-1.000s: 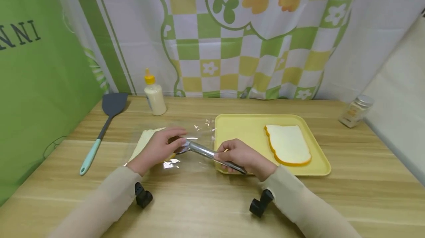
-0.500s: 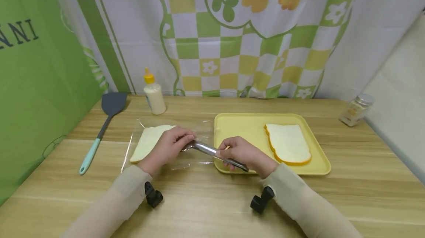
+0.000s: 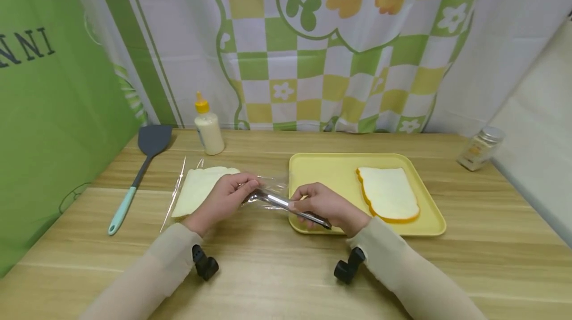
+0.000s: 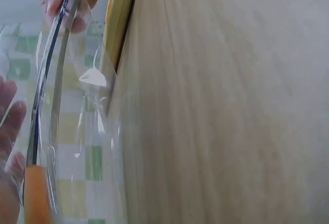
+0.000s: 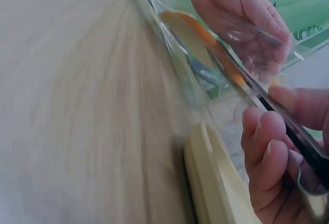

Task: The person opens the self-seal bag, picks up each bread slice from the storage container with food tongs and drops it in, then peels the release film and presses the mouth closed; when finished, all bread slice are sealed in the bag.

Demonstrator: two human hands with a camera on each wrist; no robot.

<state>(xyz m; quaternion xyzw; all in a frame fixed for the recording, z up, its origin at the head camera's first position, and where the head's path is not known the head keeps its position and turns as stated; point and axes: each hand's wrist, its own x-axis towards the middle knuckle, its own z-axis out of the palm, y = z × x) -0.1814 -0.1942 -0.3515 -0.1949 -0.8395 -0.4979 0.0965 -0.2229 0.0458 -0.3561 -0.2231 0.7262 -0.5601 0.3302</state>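
Observation:
My right hand (image 3: 323, 206) grips metal tongs (image 3: 278, 200) by the handle end, above the near left corner of the yellow tray. The tongs reach left to a clear plastic bag (image 3: 273, 184). A white bread slice (image 3: 196, 190) lies inside that bag on the table. My left hand (image 3: 227, 197) holds the bag's film beside the tong tips, covering part of the slice. In the right wrist view the orange crust (image 5: 193, 23) shows close to the tong arms; whether they clamp it I cannot tell. Another bread slice (image 3: 389, 193) lies on the tray (image 3: 321, 171).
Behind the bag stands a squeeze bottle (image 3: 209, 131) with a yellow cap. A spatula (image 3: 134, 186) with a mint handle lies at the left. At the far right sits a glass jar (image 3: 480, 149). A patterned curtain (image 3: 313, 62) hangs behind the table.
My left hand has moved right from over the bread slice to the tong tips. The bag's film has shifted and lifts near that hand. The tongs and right hand have barely moved.

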